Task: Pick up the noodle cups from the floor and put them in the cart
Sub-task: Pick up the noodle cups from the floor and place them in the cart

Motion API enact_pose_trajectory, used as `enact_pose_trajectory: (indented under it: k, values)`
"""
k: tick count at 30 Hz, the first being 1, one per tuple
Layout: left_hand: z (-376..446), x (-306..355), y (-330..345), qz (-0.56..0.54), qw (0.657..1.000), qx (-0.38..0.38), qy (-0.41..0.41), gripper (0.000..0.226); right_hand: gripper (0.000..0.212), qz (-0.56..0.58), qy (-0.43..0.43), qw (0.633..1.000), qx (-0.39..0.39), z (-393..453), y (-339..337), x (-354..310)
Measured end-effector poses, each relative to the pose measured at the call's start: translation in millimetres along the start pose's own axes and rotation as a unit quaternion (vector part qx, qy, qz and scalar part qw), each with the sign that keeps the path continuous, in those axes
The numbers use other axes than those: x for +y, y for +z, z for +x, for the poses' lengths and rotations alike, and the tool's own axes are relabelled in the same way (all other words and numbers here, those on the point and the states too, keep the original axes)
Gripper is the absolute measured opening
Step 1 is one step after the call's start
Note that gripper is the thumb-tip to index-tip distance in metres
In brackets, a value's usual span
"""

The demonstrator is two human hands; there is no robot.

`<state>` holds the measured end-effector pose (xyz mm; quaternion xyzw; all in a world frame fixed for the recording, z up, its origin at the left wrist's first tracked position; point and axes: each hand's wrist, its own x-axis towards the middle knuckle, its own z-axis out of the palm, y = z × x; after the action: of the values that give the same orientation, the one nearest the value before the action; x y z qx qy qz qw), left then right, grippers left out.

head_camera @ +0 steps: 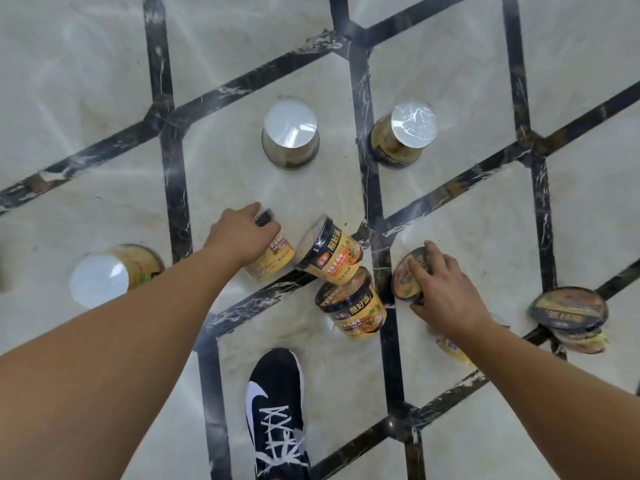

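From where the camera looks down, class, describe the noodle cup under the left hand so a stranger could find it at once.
Start at the black shoe at the bottom of the marble floor and look up to the cluster of cups. The cup under the left hand is the leftmost of that cluster, lying on its side. Unlike its neighbours, its top is covered by fingers.

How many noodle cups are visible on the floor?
8: two upside down at top, one left, one under each hand, two centre, one right. More may be hidden.
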<state>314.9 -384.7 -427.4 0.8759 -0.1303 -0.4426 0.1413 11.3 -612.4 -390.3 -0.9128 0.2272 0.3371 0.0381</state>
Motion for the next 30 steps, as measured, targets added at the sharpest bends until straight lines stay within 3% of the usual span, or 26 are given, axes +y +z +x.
enact_pose_trajectory:
  k: [3, 5, 7, 9, 13, 18, 23, 28, 30]
  values:
    - [-6, -14, 0, -0.031, 0.999, -0.041, -0.017, 0.077, 0.092, 0.019, -0.005, 1.000, 0.010, -5, -3, -7]
    - [-14, -19, 1, -0.006, 0.998, -0.055, -0.007, 0.085, 0.092, 0.038, -0.008, 0.999, 0.032, -10, -10, -12]
    - [-25, -23, 5, 0.054, 0.997, -0.051, 0.002, 0.090, 0.092, 0.046, -0.010, 0.998, 0.049, -18, -22, -18]
    - [-42, -26, 8, 0.100, 0.994, -0.042, -0.009, 0.079, 0.092, 0.056, -0.017, 0.996, 0.068, -28, -38, -24]
    - [-81, -43, 7, 0.101, 0.995, -0.011, -0.015, 0.065, 0.095, 0.075, -0.038, 0.991, 0.107, -52, -77, -32]
    - [-116, -68, 12, 0.011, 0.999, 0.025, -0.028, 0.063, 0.095, 0.066, -0.093, 0.983, 0.140, -77, -104, -58]
    - [-113, -77, 43, -0.129, 0.989, 0.055, -0.048, 0.038, 0.092, 0.116, -0.102, 0.978, 0.141, -77, -102, -79]
    - [-96, -83, 76, -0.161, 0.978, -0.008, -0.128, 0.078, 0.095, 0.156, -0.125, 0.969, 0.146, -69, -96, -95]
    - [-91, -77, 78, -0.182, 0.973, -0.034, -0.140, 0.085, 0.095, 0.161, -0.123, 0.969, 0.142, -65, -96, -98]
